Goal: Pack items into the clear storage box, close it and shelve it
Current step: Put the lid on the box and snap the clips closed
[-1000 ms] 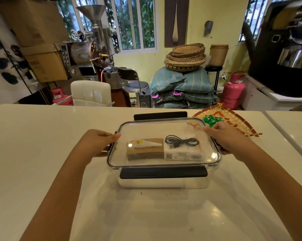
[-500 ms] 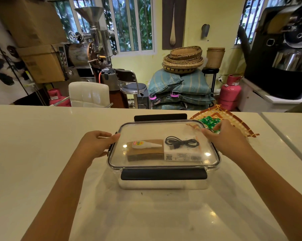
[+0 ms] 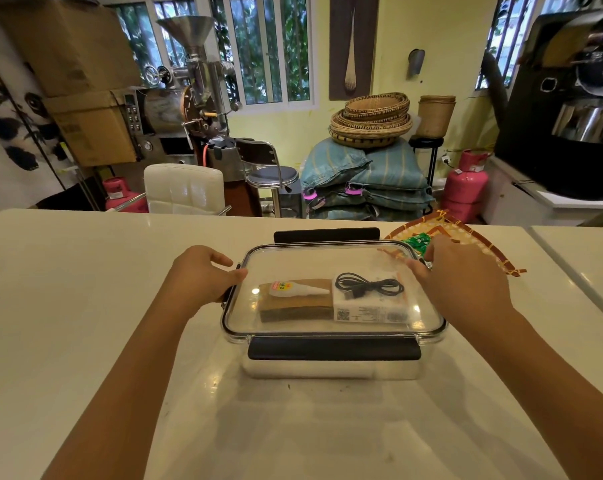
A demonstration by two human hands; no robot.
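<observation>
The clear storage box (image 3: 331,370) stands on the white counter with its transparent lid (image 3: 303,261) on top. Inside lie a brown block (image 3: 295,304), a white glue bottle (image 3: 298,288), a white carton (image 3: 371,311) and a coiled black cable (image 3: 371,287). The near black latch (image 3: 334,348) is folded down; the far latch (image 3: 326,234) sticks up. My left hand (image 3: 199,278) rests at the lid's left edge, thumb on the lid, over the left side latch. My right hand (image 3: 463,278) covers the lid's right edge, fingers curled over the rim.
A woven fan-shaped tray (image 3: 466,237) with green pieces (image 3: 416,241) lies just behind my right hand. A white chair (image 3: 184,188), a stool, sacks and pink gas cylinders (image 3: 464,183) stand beyond the counter's far edge. A seam splits the counter at the right.
My right hand has slid up from the box's right side onto the lid's right edge. My left thumb has moved onto the lid. The box has stayed in place.
</observation>
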